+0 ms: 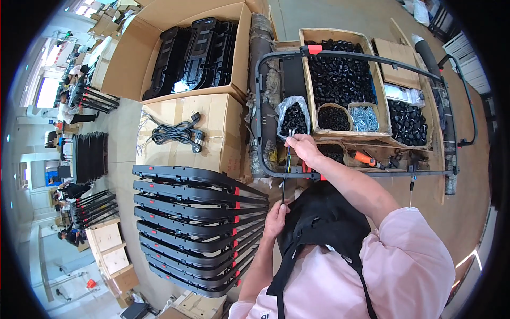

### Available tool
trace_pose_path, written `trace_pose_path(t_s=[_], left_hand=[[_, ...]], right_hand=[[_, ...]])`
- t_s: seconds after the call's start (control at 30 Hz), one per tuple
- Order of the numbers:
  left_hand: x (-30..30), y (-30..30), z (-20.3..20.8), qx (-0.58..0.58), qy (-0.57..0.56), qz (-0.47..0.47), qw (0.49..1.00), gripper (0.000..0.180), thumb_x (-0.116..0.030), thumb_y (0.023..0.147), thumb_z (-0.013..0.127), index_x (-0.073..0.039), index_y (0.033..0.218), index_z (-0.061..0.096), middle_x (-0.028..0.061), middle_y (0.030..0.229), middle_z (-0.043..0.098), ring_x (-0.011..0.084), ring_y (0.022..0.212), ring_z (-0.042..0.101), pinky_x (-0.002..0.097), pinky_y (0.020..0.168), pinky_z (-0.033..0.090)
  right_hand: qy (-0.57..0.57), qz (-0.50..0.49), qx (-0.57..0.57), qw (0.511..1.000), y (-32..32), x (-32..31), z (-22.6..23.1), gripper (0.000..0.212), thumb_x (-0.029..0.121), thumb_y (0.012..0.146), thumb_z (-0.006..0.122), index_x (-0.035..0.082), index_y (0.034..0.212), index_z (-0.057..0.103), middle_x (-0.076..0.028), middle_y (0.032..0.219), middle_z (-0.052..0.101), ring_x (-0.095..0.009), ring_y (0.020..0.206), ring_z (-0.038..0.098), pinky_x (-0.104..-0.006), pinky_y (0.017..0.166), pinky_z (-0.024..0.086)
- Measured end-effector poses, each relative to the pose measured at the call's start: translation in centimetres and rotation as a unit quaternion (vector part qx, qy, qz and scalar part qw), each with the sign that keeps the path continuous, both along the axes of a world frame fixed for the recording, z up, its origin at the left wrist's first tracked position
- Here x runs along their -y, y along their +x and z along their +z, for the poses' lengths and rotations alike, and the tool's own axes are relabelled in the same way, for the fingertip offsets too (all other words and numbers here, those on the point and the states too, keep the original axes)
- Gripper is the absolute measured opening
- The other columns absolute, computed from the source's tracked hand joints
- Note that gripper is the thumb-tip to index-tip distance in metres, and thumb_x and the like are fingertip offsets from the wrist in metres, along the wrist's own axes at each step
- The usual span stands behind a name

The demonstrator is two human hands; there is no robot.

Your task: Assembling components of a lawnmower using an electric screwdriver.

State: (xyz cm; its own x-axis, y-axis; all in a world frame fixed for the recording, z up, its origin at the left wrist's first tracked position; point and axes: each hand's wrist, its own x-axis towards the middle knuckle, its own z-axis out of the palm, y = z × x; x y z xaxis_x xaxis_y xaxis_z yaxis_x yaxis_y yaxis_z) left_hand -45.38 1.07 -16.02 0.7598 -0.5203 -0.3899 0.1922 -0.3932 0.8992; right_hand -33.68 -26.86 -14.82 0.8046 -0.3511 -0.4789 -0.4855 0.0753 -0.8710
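Your right hand [304, 150] pinched the dark cord [285, 186] just below the plastic bag [281, 112]; your left hand's [274, 220] fingers held it lower, its length running between.

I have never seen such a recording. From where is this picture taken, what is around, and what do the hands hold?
There is no machine here, only a person's bare hands. A wide fisheye camera on the person's head looks down, so straight edges bend. The left hand and the right hand hold a thin, dark, cord-like piece; its exact kind is unclear. A large, dark tubular frame with rounded corners spans a tan open bin of small black parts, silver screw-like pieces and an orange-and-black handheld tool. Further left, bundled black cables lie on a brown cardboard carton.
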Motion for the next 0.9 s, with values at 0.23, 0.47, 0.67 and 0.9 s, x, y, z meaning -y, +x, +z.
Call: trace_pose_path(t_s=[0.23,0.47,0.67,0.9], left_hand=[[2.2,0.3,3.0,-0.065,0.160,0.002,0.985,0.028,-0.025,0.111,0.052,-0.006,0.123,0.068,0.0029,0.081,0.067,0.0127,0.076,0.064,0.0296,0.073,0.053],[4.6,3.8,3.2,-0.170,0.010,-0.001,0.985,0.032,-0.026,0.113,0.049,0.003,0.121,0.062,0.0106,0.103,0.075,0.0162,0.092,0.069,0.0314,0.086,0.055],[3.6,7.9,3.8,-0.268,-0.053,-0.117,0.955,0.031,-0.024,0.113,0.050,-0.001,0.130,0.063,0.0097,0.125,0.073,0.0139,0.111,0.066,0.0303,0.098,0.051],[3.9,9.9,2.9,-0.240,-0.049,-0.117,0.963,0.030,-0.026,0.111,0.055,-0.004,0.125,0.066,0.0076,0.113,0.076,0.0143,0.105,0.069,0.0296,0.091,0.051]], right_hand=[[0.000,0.170,-0.079,0.982,1.8,1.1,1.1,0.036,0.032,0.102,0.059,0.004,0.085,0.073,-0.011,0.073,0.070,-0.024,0.067,0.068,-0.0403,0.070,0.053],[-0.026,0.018,0.058,0.998,3.3,0.4,-0.1,0.036,0.035,0.101,0.058,0.004,0.086,0.072,-0.012,0.070,0.070,-0.025,0.068,0.071,-0.0405,0.067,0.053],[-0.068,-0.002,0.082,0.994,5.0,0.9,-0.5,0.035,0.034,0.102,0.058,0.004,0.091,0.072,-0.012,0.073,0.070,-0.025,0.071,0.070,-0.0418,0.069,0.053],[0.026,-0.077,0.101,0.991,5.8,2.5,2.0,0.031,0.030,0.101,0.063,0.000,0.102,0.070,-0.005,0.073,0.066,-0.013,0.056,0.058,-0.0293,0.052,0.045]])
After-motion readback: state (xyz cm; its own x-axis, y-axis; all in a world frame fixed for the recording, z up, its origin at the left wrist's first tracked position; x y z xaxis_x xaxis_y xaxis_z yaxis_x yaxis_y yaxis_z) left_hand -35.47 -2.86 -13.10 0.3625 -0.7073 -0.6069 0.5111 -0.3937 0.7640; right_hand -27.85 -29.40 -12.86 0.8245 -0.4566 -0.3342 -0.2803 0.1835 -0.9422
